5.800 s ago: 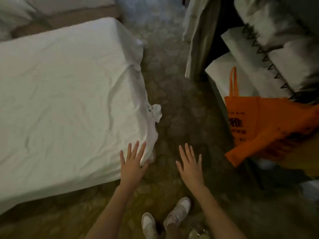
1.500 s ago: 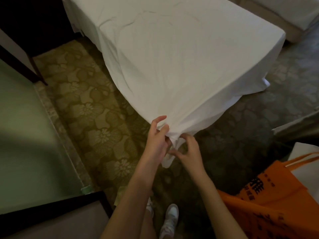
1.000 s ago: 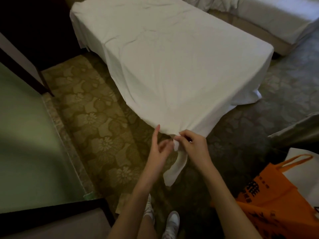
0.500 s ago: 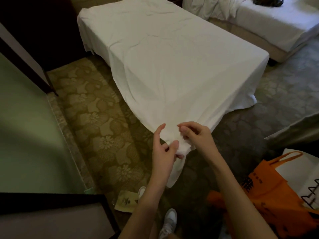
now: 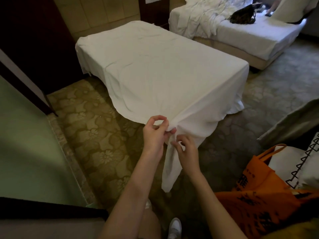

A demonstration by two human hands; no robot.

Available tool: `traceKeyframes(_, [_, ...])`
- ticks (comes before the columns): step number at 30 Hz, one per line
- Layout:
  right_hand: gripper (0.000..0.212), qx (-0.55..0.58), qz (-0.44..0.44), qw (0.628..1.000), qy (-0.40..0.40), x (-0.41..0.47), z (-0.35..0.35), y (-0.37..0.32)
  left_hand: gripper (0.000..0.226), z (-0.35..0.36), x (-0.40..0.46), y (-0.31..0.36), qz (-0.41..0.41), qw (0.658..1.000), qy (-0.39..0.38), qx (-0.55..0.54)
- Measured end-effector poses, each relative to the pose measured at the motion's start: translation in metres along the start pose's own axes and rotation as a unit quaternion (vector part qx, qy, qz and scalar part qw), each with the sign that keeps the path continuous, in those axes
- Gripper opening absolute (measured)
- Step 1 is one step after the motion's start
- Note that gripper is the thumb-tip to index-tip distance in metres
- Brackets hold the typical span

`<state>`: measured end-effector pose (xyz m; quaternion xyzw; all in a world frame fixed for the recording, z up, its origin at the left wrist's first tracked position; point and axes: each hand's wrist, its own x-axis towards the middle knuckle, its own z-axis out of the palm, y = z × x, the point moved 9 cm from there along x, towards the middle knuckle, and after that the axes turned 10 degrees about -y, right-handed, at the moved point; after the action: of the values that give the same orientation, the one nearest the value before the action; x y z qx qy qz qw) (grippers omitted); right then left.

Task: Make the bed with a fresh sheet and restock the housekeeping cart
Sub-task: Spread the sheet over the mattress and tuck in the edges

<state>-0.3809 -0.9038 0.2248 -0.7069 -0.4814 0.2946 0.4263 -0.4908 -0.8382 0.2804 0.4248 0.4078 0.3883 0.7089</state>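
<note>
Now my left hand [image 5: 154,133] pinches the gathered corner of the sheet [image 5: 160,75] just off the foot of the bed [image 5: 239,75], while my right hand [image 5: 185,150] has dropped from that bunch to pinch the tail hanging below it. I judge the corner is nearly knotted and ready to tuck under.

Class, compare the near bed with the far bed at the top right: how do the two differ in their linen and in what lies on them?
The near bed has one white sheet spread fairly smooth; the far bed has crumpled white linen heaped at its head end. The near bed's top carries nothing else; the far bed bears a dark bag. The near bed's sheet corner is held by both hands, left hand and right hand; nobody touches the far bed. Both have white linen.
</note>
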Motion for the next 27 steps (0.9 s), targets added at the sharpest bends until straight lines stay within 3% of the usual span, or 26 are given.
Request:
traceKeyframes(5, [0.005, 0.026, -0.006, 1.000, 0.007, -0.015, -0.038, -0.012, 0.016, -0.015, 0.016, 0.024, 0.046, 0.999, 0.000, 0.024])
traceKeyframes(8, [0.007, 0.061, -0.025, 0.998, 0.010, -0.011, -0.052, -0.035, 0.035, -0.011, 0.010, 0.011, 0.053, 0.993, -0.063, 0.084])
traceKeyframes(14, [0.019, 0.073, -0.049, 0.996, -0.004, 0.016, -0.061, -0.077, 0.073, 0.015, -0.025, -0.052, -0.020, 0.971, -0.177, 0.159])
traceKeyframes(18, [0.019, 0.056, -0.059, 0.997, -0.001, 0.039, -0.071, -0.092, 0.059, 0.017, -0.020, -0.038, 0.059, 0.976, -0.084, 0.195])
traceKeyframes(22, [0.005, 0.119, -0.037, 0.991, -0.050, 0.060, -0.073, -0.083, 0.036, 0.016, -0.014, -0.022, 0.059, 0.985, -0.043, 0.159])
traceKeyframes(27, [0.018, 0.059, -0.025, 0.998, -0.018, 0.013, -0.077, -0.049, 0.027, 0.013, -0.009, -0.004, 0.021, 1.000, -0.002, -0.007])
